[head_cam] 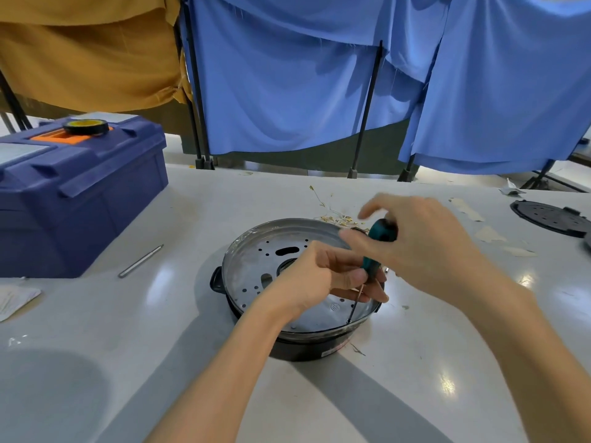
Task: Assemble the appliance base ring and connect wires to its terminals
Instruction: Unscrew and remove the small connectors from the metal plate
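Blue curtains [287, 91] hang behind our white table [160, 330]. Our right hand [415, 247] closes its grip round the top of the teal screwdriver [372, 257], forefinger lifted clear. Our left hand [319, 276] pinches the lower handle where the shaft begins, steadying it. The tip sits in a hole near five o'clock on the base ring [256, 251], which lies mid-table. Loose wires [335, 219] lie just past its rim at one o'clock, and a toolbox [80, 193] stands at ten o'clock. We judge a tilted shaft could make the tip skip out, scoring the metal or chewing a screw head. We cannot tell if a screw is seated.
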A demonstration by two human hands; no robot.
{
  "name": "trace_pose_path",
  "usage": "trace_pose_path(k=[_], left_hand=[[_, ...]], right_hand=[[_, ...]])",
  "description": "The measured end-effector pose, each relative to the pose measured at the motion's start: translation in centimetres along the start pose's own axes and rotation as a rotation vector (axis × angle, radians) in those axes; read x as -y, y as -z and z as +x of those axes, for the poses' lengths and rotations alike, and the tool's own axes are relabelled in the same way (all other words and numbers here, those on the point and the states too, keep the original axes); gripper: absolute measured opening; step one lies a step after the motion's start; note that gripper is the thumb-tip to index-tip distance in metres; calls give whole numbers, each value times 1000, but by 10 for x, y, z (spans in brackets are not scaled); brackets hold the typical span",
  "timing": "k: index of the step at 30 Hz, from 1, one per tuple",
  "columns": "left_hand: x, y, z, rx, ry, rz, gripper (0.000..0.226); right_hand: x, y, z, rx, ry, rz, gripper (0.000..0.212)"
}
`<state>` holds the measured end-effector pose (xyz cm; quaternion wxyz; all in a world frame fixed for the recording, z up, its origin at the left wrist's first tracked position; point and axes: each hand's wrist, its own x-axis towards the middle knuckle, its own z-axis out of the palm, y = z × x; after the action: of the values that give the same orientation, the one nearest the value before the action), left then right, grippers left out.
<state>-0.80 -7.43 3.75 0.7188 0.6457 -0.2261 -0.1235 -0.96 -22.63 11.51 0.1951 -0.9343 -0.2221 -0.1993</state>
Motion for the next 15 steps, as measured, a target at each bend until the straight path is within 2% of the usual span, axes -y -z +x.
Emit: trace_pose_path(k=[2,4,11,15], left_hand=[[1,-1,-1,2,11,-2,21],[1,-2,0,9,24,-11,21],[5,-8,3,44,5,-31,20],[7,-6,4,58,14,-95,19]], right_hand=[[-4,0,-1,-11,119,11,28],[-7,-3,-5,-48,131,-19,33],[5,-13,-15,-174,-110,-327,50],[22,-14,-16,-256,-167,-421,61]])
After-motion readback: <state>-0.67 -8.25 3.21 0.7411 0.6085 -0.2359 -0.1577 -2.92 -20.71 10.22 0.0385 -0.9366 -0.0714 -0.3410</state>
